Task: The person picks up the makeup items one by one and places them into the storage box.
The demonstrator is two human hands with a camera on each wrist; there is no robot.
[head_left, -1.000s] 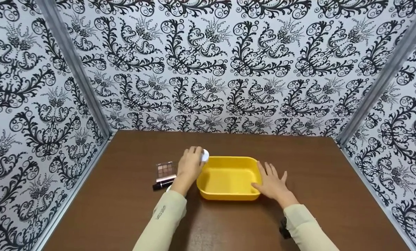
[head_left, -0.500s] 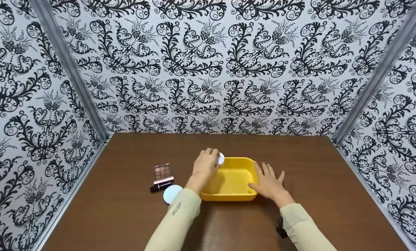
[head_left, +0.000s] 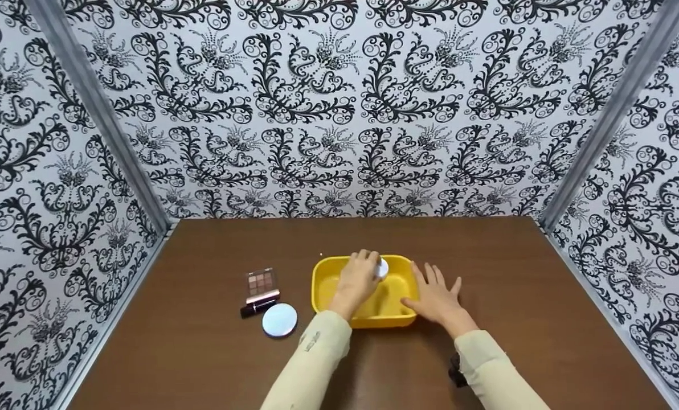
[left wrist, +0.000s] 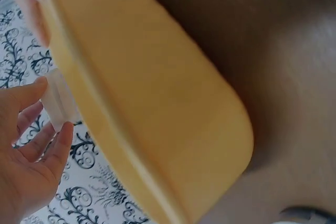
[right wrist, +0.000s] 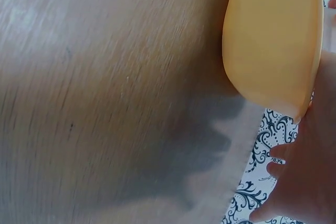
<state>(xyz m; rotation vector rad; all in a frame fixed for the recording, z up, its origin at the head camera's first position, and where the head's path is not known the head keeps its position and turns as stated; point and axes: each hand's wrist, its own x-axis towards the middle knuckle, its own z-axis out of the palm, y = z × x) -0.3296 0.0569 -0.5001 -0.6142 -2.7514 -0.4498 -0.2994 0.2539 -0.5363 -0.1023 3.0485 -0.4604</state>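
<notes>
My left hand (head_left: 358, 281) is over the yellow tub (head_left: 326, 267), gripping a small white round jar (head_left: 382, 267) between thumb and fingers. Seen from the left wrist, the jar (left wrist: 56, 98) is short and pale, close beside the tub's rim. My right hand (head_left: 437, 297) lies at the tub's right end with fingers spread and thumb over the rim. The tub's inside is partly hidden by my left hand and forearm.
Left of the tub lie an eyeshadow palette (head_left: 261, 283), a black tube (head_left: 258, 308) and a pale round compact (head_left: 279, 320) on the brown table (head_left: 203, 364). A dark object (head_left: 457, 373) shows beside the right sleeve. Patterned walls (head_left: 339, 114) enclose the table's back and sides.
My left hand has carried the white jar rightward from the tub's left edge to over its inside. The compact has come out from behind the left sleeve. My right hand stays at the rim.
</notes>
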